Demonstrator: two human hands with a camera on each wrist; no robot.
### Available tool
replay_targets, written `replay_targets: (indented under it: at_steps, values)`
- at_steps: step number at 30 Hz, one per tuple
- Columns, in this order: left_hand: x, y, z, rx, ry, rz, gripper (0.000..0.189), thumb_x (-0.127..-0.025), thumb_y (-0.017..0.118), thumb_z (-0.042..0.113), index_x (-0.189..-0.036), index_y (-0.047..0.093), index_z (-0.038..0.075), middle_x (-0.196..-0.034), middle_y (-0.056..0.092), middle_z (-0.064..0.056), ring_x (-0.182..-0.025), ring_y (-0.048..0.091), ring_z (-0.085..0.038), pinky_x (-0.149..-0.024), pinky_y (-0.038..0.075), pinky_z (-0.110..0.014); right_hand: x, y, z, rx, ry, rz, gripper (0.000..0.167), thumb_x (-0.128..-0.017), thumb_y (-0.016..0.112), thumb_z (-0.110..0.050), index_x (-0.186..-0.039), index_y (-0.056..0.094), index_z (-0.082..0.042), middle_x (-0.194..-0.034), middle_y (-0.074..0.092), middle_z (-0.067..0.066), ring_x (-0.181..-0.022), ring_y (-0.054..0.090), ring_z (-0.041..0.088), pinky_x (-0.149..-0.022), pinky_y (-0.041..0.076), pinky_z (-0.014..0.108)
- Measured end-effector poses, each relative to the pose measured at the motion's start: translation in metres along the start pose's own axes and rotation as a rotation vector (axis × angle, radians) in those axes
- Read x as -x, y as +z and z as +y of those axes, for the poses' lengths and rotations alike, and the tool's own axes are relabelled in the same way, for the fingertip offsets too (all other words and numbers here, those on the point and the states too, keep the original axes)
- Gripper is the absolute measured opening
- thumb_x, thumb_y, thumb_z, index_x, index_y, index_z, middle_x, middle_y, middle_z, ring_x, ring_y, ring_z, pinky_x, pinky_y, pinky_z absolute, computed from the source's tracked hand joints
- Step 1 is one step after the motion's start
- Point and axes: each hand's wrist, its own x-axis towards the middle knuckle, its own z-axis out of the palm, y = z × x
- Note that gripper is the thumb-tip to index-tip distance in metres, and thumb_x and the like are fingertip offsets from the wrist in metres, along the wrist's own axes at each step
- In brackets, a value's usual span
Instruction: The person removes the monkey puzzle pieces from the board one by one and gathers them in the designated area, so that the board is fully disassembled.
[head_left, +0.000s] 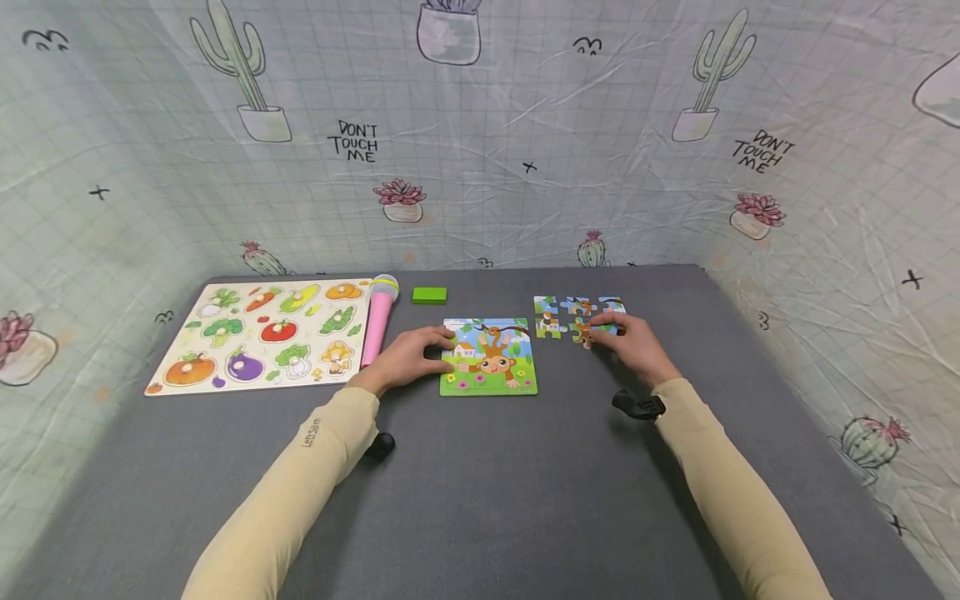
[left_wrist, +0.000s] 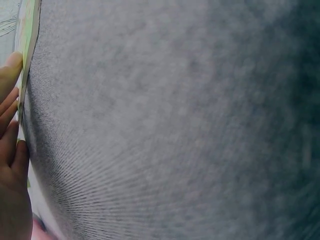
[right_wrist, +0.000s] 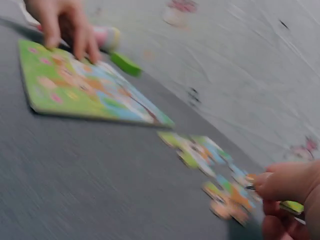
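A square monkey picture puzzle board (head_left: pixel 491 367) lies flat on the dark table. My left hand (head_left: pixel 405 358) rests at its left edge, with thumb and fingertips spread along the border. Right of the board lie several loose jigsaw pieces (head_left: pixel 547 318), set close together in two rows. My right hand (head_left: pixel 633 343) is over the right end of these pieces. In the right wrist view, its thumb and fingers pinch a puzzle piece (right_wrist: pixel 292 206) with a green corner showing, mostly hidden by the hand. A monkey-face piece (right_wrist: pixel 227 202) lies just beside the fingertips.
A vegetable puzzle board (head_left: pixel 258 337) lies at the left, with a pink toy microphone (head_left: pixel 378 321) along its right side. A green block (head_left: pixel 429 295) sits behind the monkey board. Printed cloth walls (head_left: pixel 480 167) enclose the table's back and sides.
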Motion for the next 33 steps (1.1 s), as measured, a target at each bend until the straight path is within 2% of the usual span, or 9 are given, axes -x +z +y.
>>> replay_targets:
  at_steps: [2, 4, 8, 16, 21, 24, 27, 29, 33]
  values:
    - [0.0, 0.0, 0.0, 0.003, -0.004, -0.003, 0.043, -0.087, 0.075, 0.026, -0.123, 0.066, 0.003, -0.142, 0.053, -0.01, -0.138, 0.04, -0.028, -0.114, 0.03, -0.046, -0.001, -0.011, 0.008, 0.011, 0.021, -0.006, 0.035, -0.1, 0.059, -0.026, -0.129, 0.06, -0.007, -0.149, 0.04, 0.017, -0.109, 0.052, 0.034, -0.082, 0.047, 0.042]
    - [0.0, 0.0, 0.0, 0.005, -0.01, -0.007, 0.043, -0.087, 0.075, 0.026, -0.123, 0.066, 0.004, -0.142, 0.052, -0.01, -0.139, 0.039, -0.028, -0.114, 0.03, -0.046, -0.002, -0.021, 0.015, 0.025, 0.034, -0.021, 0.035, -0.101, 0.056, -0.025, -0.131, 0.059, -0.006, -0.147, 0.042, 0.019, -0.116, 0.052, 0.035, -0.09, 0.048, 0.045]
    - [0.0, 0.0, 0.0, -0.002, -0.018, -0.014, 0.043, -0.087, 0.075, 0.026, -0.124, 0.066, 0.004, -0.143, 0.052, -0.009, -0.139, 0.038, -0.027, -0.115, 0.029, -0.045, -0.004, -0.034, 0.022, 0.053, 0.049, -0.041, 0.035, -0.102, 0.055, -0.022, -0.133, 0.057, -0.006, -0.142, 0.046, 0.021, -0.117, 0.052, 0.037, -0.092, 0.047, 0.047]
    - [0.001, 0.0, 0.001, 0.011, -0.012, -0.006, 0.044, -0.087, 0.075, 0.025, -0.124, 0.066, 0.003, -0.143, 0.052, -0.011, -0.14, 0.037, -0.028, -0.115, 0.029, -0.045, -0.013, -0.041, 0.028, 0.206, 0.001, 0.011, 0.032, -0.098, 0.062, -0.02, -0.126, 0.062, -0.004, -0.128, 0.056, 0.021, -0.104, 0.053, 0.032, -0.08, 0.045, 0.041]
    - [0.0, 0.002, -0.001, 0.009, -0.004, 0.004, 0.044, -0.087, 0.075, 0.025, -0.124, 0.066, 0.003, -0.142, 0.052, -0.01, -0.14, 0.037, -0.027, -0.115, 0.029, -0.044, -0.017, -0.04, 0.031, 0.294, -0.009, 0.05, 0.029, -0.097, 0.062, -0.019, -0.123, 0.064, -0.006, -0.106, 0.058, 0.019, -0.085, 0.048, 0.029, -0.07, 0.039, 0.038]
    - [-0.001, 0.002, -0.001, 0.007, -0.001, 0.006, 0.043, -0.087, 0.075, 0.025, -0.124, 0.066, 0.003, -0.142, 0.053, -0.01, -0.138, 0.039, -0.028, -0.115, 0.029, -0.044, -0.017, -0.039, 0.03, 0.301, -0.002, 0.038, 0.029, -0.098, 0.061, -0.019, -0.124, 0.064, -0.005, -0.111, 0.057, 0.021, -0.089, 0.049, 0.031, -0.073, 0.042, 0.042]
    - [0.0, 0.001, 0.0, 0.008, 0.004, 0.009, 0.043, -0.087, 0.075, 0.024, -0.123, 0.067, 0.003, -0.141, 0.053, -0.011, -0.137, 0.041, -0.029, -0.114, 0.03, -0.045, -0.017, -0.038, 0.028, 0.303, -0.007, 0.024, 0.03, -0.098, 0.06, -0.018, -0.125, 0.064, -0.005, -0.128, 0.052, 0.023, -0.107, 0.051, 0.037, -0.085, 0.046, 0.051]
    - [0.0, 0.001, 0.001, 0.007, 0.004, 0.009, 0.042, -0.087, 0.076, 0.024, -0.123, 0.067, 0.003, -0.141, 0.053, -0.011, -0.136, 0.041, -0.029, -0.114, 0.03, -0.045, -0.016, -0.038, 0.029, 0.298, -0.011, 0.02, 0.03, -0.098, 0.06, -0.017, -0.125, 0.065, -0.004, -0.134, 0.048, 0.024, -0.117, 0.049, 0.04, -0.091, 0.045, 0.055]
    - [0.0, 0.001, 0.002, 0.004, 0.003, 0.007, 0.042, -0.087, 0.076, 0.023, -0.122, 0.067, 0.002, -0.141, 0.053, -0.011, -0.136, 0.041, -0.029, -0.114, 0.03, -0.045, -0.015, -0.038, 0.03, 0.294, -0.014, 0.037, 0.029, -0.098, 0.059, -0.014, -0.124, 0.065, -0.004, -0.133, 0.051, 0.024, -0.118, 0.051, 0.042, -0.092, 0.046, 0.056]
